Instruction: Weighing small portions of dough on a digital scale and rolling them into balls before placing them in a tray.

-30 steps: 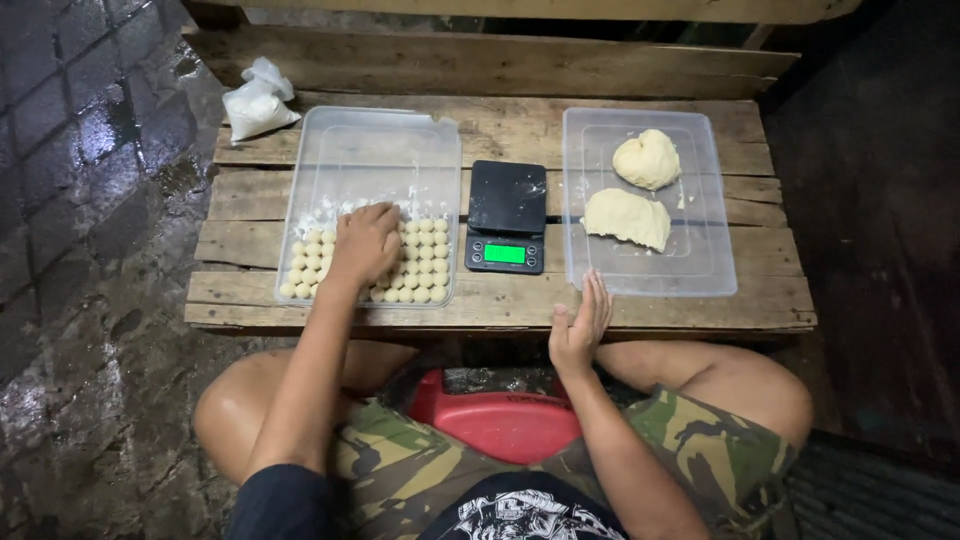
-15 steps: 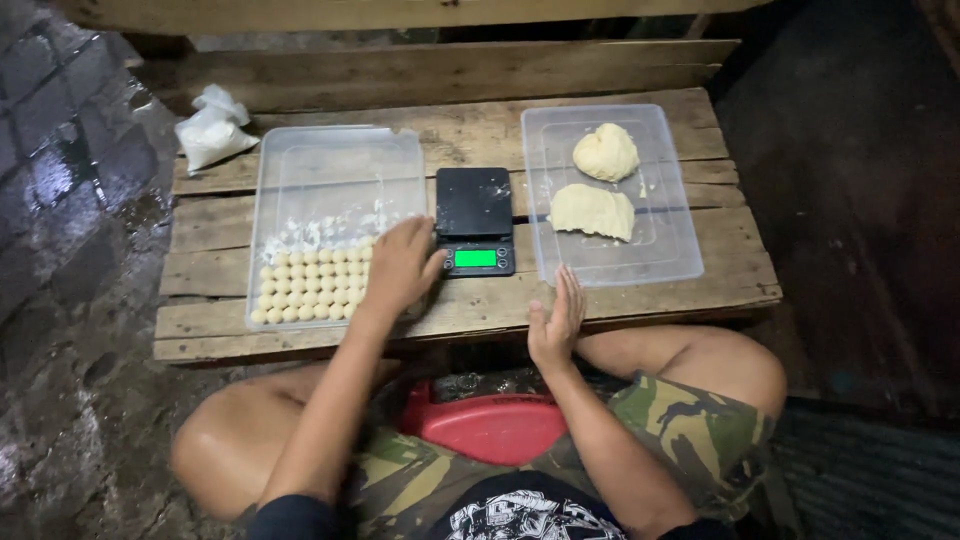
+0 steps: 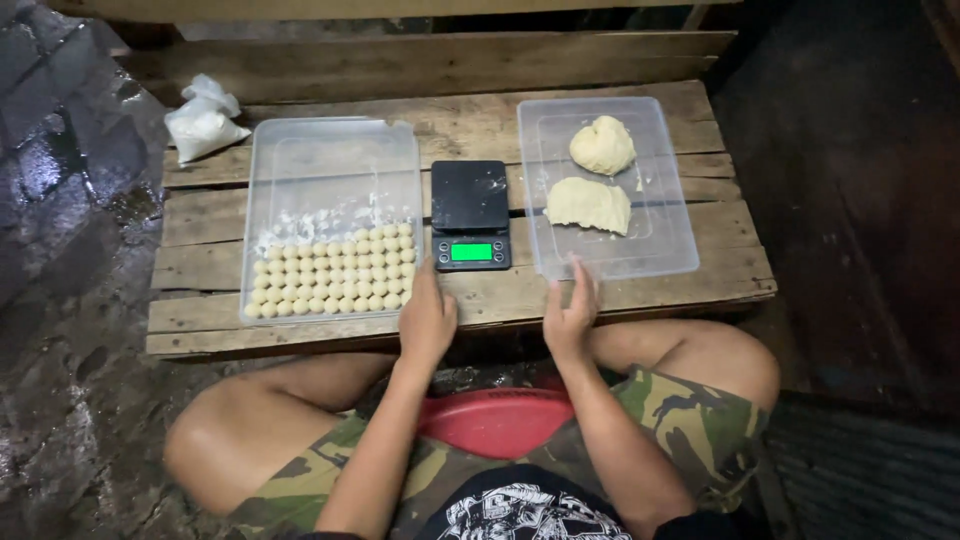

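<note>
My left hand (image 3: 428, 318) rests at the near edge of the wooden tabletop (image 3: 300, 262), just below the small black scale (image 3: 470, 215) with its green lit display. Its fingers lie loosely together, palm down, holding nothing. My right hand (image 3: 570, 312) is open too, fingers stretched forward, the fingertips (image 3: 578, 268) touching the near rim of the right clear tray (image 3: 680, 240). That tray holds two lumps of pale dough (image 3: 590, 204), one behind the other, well apart from my fingers. To the left of the scale sits the left clear tray (image 3: 330, 150), with neat rows of small dough balls (image 3: 335, 272) filling its near part and traces of flour behind them. A knotted white plastic bag (image 3: 203, 124) lies at the far left corner. A red basin (image 3: 497, 420) sits between my knees.
</note>
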